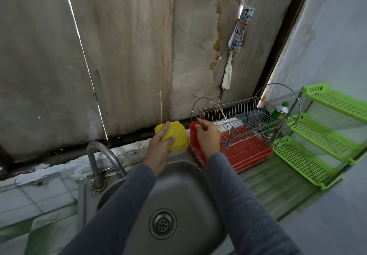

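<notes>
The yellow sponge [177, 133] sits at the back rim of the sink [190, 191], right where the steel meets the wall. The left hand [159, 143] holds it, thumb up over its top edge and fingers wrapped round its front. Just beside it, to the right, the right hand [208, 135] pinches a thin metal utensil [202, 120] with curled fingers. The utensil's upper end pokes up above the knuckles, over the red cutlery cup [192, 133]; what kind of utensil it is cannot be told. Both forearms, in grey sleeves, reach across the basin.

The cup hangs on the left end of a wire dish rack [250, 113], which stands on a red drip tray [252, 149]. Behind the rack's right end there is a green bottle [279, 112] with a white cap. Further right is a green plastic shelf unit [325, 137] with three perforated tiers, set on the ribbed draining part of the surface [278, 183].

The basin is bare steel with a round drain [162, 223] near its front. A curved tap [103, 155] rises at its back left corner. Left of the sink the surface is pale tile, with flaking white sealant along the back edge.

The wall [119, 56] behind is grey and badly stained, with brown streaks running down and a dark band along its foot. A strip of printed sachets [241, 28] hangs on it above the rack, and a pale painted wall closes the corner at the right.
</notes>
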`<state>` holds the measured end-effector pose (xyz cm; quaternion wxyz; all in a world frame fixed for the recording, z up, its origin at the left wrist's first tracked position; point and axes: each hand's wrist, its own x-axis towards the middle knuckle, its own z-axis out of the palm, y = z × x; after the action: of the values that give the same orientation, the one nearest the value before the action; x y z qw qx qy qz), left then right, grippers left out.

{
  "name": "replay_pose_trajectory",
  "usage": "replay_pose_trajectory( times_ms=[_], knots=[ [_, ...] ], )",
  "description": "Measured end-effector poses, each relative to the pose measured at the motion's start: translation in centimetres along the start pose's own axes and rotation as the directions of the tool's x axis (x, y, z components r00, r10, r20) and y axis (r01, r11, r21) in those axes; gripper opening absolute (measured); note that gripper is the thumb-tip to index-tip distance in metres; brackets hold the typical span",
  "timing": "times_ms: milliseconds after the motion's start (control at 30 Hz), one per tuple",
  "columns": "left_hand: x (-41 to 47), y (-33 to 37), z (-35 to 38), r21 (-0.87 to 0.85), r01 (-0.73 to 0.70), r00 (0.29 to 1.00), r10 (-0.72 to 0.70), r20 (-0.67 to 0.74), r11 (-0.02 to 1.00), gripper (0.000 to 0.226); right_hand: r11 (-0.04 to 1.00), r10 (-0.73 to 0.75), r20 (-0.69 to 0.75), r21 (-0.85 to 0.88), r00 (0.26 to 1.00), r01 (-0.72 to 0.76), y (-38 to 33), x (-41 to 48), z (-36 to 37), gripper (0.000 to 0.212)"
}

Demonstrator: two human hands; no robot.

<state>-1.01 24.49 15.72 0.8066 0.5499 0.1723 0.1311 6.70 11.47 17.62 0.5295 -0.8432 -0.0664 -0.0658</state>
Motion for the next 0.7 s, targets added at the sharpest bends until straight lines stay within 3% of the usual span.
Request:
replay_pose_trajectory(
  times_ms=[167,400,700],
  knots=[
    [-2.1,-1.3,-1.2,0.006,-0.009,1.000,0.009,-0.024,1.000,0.058,0.990,-0.072,0.008,-0.117,0.997,0.073,-0.3,-1.5,-0.8,0.030],
    [-6.4,-2.9,-3.7,-0.004,-0.058,0.998,0.058,-0.039,0.998,0.059,0.989,-0.089,-0.008,-0.121,0.996,0.088,0.2,-5.1,-0.7,0.020],
    [-13.1,-4.3,-9.2,0.097,-0.051,0.997,0.056,-0.051,0.994,0.056,0.928,-0.244,0.160,-0.247,0.957,0.278,1.1,-13.3,2.5,0.025]
  ],
)
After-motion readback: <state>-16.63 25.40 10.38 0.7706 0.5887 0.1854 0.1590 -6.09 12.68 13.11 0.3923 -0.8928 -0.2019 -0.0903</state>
